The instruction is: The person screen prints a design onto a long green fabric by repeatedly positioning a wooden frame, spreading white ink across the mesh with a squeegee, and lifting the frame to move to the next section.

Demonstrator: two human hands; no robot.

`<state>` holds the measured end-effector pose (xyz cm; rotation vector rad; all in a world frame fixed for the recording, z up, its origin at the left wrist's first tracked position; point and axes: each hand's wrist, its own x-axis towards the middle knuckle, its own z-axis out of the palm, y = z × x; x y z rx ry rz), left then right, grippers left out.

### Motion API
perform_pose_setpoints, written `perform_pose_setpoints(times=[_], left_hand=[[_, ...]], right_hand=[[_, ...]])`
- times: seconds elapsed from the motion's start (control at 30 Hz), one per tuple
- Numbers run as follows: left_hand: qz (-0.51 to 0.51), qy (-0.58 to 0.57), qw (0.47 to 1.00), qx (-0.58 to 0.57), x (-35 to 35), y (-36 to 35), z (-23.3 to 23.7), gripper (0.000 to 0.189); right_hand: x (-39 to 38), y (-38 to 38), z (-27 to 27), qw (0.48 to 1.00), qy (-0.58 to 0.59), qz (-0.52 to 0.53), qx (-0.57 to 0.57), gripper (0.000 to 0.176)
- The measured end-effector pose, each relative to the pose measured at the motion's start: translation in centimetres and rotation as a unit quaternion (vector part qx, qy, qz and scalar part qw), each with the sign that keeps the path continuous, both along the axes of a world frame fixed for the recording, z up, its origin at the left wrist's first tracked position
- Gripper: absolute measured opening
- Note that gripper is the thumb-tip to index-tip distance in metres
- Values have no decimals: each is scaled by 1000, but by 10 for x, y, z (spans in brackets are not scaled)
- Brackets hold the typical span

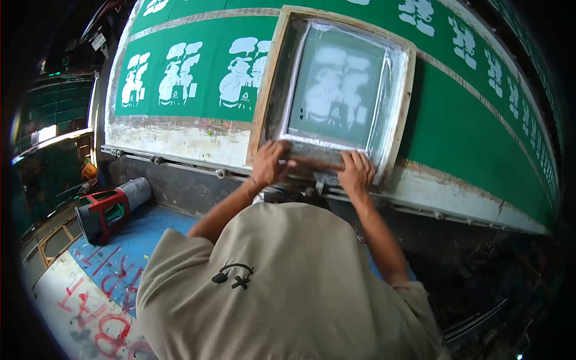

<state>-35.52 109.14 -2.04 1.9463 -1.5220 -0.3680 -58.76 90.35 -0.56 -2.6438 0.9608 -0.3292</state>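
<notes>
A wooden-framed printing screen (411, 72) lies tilted on green fabric (462, 144), with a white figure design showing through its mesh. My left hand (272, 162) is closed at the lower left of the screen. Across from it, my right hand (357, 171) is closed with bent fingers near the lower right corner. Between both hands runs a blurred brownish bar, which looks like a squeegee (317, 162), along the screen's near end. My palms and the undersides of my fingers are hidden.
Rows of white figure prints (239, 81) run along the fabric on the long table. A metal rail with bolts (221, 173) follows the table's near edge. To the left, a red stool (107, 210) lies against a dark bucket (137, 191) on the painted floor.
</notes>
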Motion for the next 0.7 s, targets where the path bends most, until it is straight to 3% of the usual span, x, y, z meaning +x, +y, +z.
perform_pose_setpoints(times=[0.03,0.07,0.1,0.13,0.17,0.2,0.27,0.3,0.33,0.43,0.47,0.53,0.57,0.6,0.7], left_hand=[[-11,26,999,25,12,-10,17,36],[7,46,999,6,31,-11,-10,31],[142,159,975,68,42,-25,-5,27],[263,130,953,76,50,-53,27,30],[308,-57,948,-47,66,-64,13,30],[306,-54,949,-49,79,-67,2,30],[251,-208,940,96,100,-65,-19,30],[230,-155,961,12,105,-66,-26,31],[235,-151,960,14,106,-65,-33,31],[263,99,959,26,100,-67,-13,30],[272,157,949,19,100,-68,-6,31],[308,193,930,54,99,-70,-9,34],[338,225,908,99,101,-76,3,40],[343,224,907,99,102,-82,5,40],[356,263,894,68,106,-93,4,44]], right_hand=[[3,-11,11,999,26,22,0,25],[6,-25,21,997,25,48,46,25],[7,-36,34,994,37,69,78,27],[6,-42,43,989,49,90,110,30],[1,-36,47,991,63,83,86,37],[-5,-25,47,991,66,80,84,37],[-20,0,38,997,32,53,53,38],[-22,7,30,999,0,27,20,36],[-18,-1,21,999,5,32,20,36],[19,-63,-13,996,-36,1,-86,29],[45,-97,-16,993,3,-12,-118,30],[99,-177,-28,990,-41,-11,-135,39],[122,-214,-29,991,-23,-5,-132,39],[150,-249,-22,989,-84,-15,-120,33],[122,-221,6,994,47,-77,-57,23]])
